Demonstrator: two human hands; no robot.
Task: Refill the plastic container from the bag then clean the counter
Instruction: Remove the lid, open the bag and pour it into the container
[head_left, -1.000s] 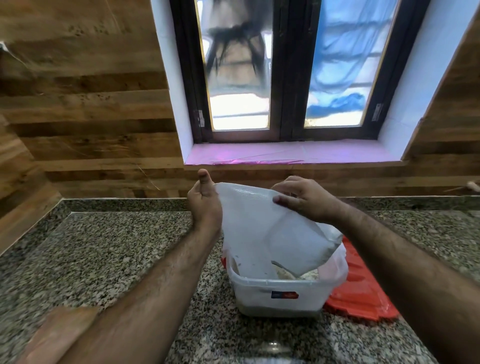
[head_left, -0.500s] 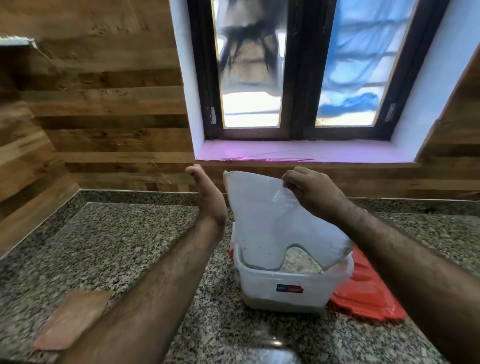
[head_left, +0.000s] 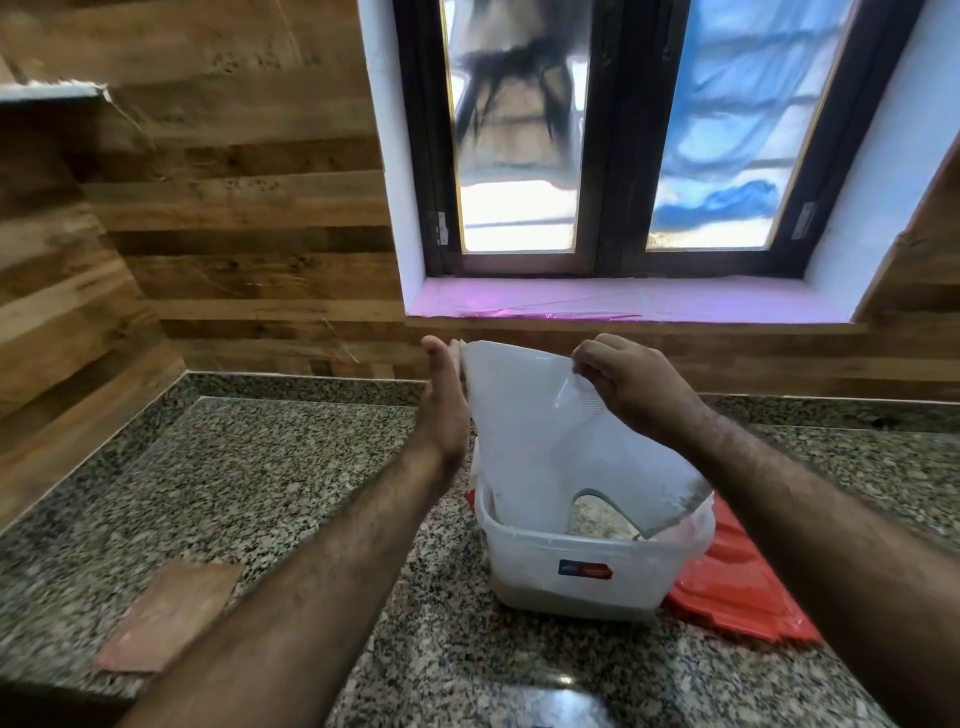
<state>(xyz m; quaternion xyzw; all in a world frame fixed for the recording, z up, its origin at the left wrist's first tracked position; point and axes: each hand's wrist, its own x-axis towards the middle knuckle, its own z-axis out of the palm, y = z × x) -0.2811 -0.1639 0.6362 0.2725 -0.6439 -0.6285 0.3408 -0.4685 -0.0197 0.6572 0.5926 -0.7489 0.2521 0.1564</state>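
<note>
A white plastic bag (head_left: 545, 441) hangs upside down over a clear plastic container (head_left: 571, 577) standing on the granite counter (head_left: 260, 493). The bag's open handle end dips inside the container, where pale grain shows. My right hand (head_left: 628, 384) pinches the bag's upper right corner. My left hand (head_left: 444, 405) lies flat against the bag's upper left edge with the thumb raised; whether its fingers grip the bag is hidden.
A red lid (head_left: 743, 587) lies under and to the right of the container. A flat brown wooden piece (head_left: 166, 613) rests on the counter at the near left. Wood-panelled walls and a window with a pink sill (head_left: 623, 301) stand behind.
The bag has been lifted and stretched flatter above the container. My left hand went from gripping the bag's edge to lying flat against it. The view shifted left.
</note>
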